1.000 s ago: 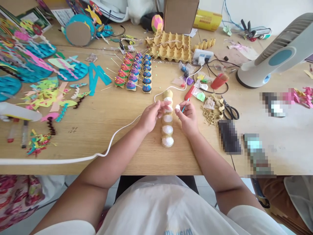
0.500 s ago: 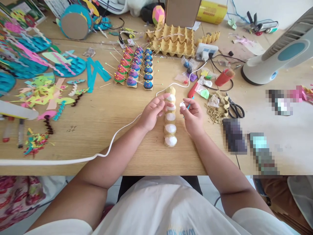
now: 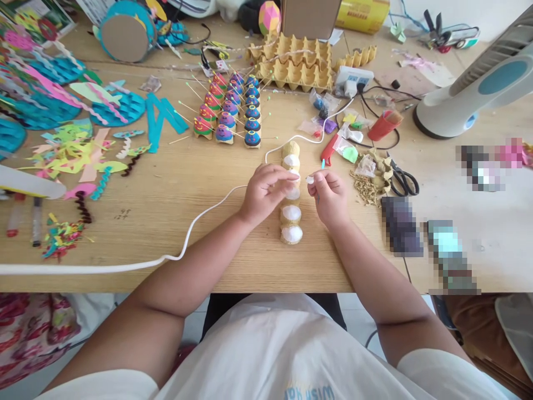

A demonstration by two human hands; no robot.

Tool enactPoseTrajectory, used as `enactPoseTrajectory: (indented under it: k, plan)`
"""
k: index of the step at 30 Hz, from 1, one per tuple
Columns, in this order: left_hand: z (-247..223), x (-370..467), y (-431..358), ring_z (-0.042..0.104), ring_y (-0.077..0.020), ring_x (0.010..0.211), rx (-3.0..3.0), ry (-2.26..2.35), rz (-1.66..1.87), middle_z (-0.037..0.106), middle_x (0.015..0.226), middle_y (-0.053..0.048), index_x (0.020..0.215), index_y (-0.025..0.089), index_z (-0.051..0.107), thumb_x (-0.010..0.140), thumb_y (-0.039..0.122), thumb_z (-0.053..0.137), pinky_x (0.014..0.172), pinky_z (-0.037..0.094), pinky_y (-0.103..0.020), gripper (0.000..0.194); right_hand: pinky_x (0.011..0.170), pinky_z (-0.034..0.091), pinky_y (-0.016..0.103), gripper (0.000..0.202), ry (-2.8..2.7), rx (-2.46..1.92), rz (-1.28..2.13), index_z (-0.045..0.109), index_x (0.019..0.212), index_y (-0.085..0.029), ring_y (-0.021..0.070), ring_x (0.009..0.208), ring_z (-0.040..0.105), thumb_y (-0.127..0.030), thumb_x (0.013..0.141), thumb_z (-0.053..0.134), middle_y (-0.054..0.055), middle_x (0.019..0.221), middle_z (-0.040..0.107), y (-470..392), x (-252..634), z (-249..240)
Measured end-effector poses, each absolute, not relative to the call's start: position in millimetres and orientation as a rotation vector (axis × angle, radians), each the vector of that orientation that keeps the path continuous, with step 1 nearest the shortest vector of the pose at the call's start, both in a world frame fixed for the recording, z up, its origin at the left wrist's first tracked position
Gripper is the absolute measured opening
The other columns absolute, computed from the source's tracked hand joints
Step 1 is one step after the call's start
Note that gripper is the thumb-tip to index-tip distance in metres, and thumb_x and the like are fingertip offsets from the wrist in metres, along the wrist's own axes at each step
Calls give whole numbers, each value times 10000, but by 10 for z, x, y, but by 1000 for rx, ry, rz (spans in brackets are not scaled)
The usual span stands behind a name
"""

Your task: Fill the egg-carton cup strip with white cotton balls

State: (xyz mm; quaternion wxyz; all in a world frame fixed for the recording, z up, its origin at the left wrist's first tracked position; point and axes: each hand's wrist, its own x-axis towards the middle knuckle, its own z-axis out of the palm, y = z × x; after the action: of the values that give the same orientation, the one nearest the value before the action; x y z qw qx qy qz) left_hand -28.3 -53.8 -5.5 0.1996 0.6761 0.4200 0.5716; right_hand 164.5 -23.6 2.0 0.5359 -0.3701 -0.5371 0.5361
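Observation:
A strip of egg-carton cups [image 3: 291,223] lies lengthwise in front of me, its bumps topped with white patches that look like soft clay. My left hand [image 3: 266,194] is over the strip's left side, thumb and fingertips drawn close together above a middle bump; whatever is between them is too small to make out. On the other side, my right hand [image 3: 332,197] pinches a small white clay piece [image 3: 310,180] between thumb and forefinger. A thin blue stick [image 3: 323,164] also runs through that hand, partly hidden by the fingers.
Painted egg-carton cups [image 3: 227,119] with pins stand in rows behind. A white cable [image 3: 195,222] crosses the table at left. Right of my hand are a red-handled tool [image 3: 328,149], scissors [image 3: 403,176], a red cup [image 3: 383,125] and a fan [image 3: 441,114].
My left hand's spread fingers have drawn together and lowered over the strip. My right hand still holds the white piece, its fingers slightly turned. The view has shifted a little.

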Motion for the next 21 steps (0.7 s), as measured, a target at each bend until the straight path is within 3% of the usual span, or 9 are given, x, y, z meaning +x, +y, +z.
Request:
enactPoseTrajectory:
  k: [5, 10, 15, 21]
  plan:
    - [-33, -232, -602, 735, -244, 1082, 2233, 1188, 1566, 855, 1142, -62, 1258, 272, 807, 1034, 573, 766, 1016, 540, -441, 378, 616, 426, 286, 626, -1357, -870, 1247, 652, 736, -231, 108, 612, 458, -821, 829, 837, -39, 656, 560, -288, 1632, 40]
    - [-37, -191, -618, 721, -208, 968, 2247, 1104, 1674, 845, 1018, -18, 1173, 274, 798, 1068, 439, 759, 922, 521, -403, 200, 685, 471, 323, 644, -1578, -809, 1161, 655, 710, -227, 134, 661, 528, -828, 924, 733, -8, 692, 614, -344, 1644, 79]
    - [-13, -204, -620, 722, -197, 932, 2208, 1119, 1698, 835, 969, -11, 1051, 262, 777, 1068, 477, 752, 912, 526, -398, 217, 690, 473, 355, 755, -1583, -838, 1093, 673, 694, -237, 158, 657, 515, -910, 992, 507, 16, 676, 593, -340, 1679, 136]
    - [9, -207, -632, 732, -190, 955, 2236, 1102, 1758, 829, 1002, -7, 1084, 269, 768, 1031, 457, 803, 899, 547, -375, 199, 720, 497, 317, 597, -1611, -774, 1380, 722, 823, -226, 145, 714, 555, -815, 877, 798, 2, 771, 676, -342, 1681, 199]
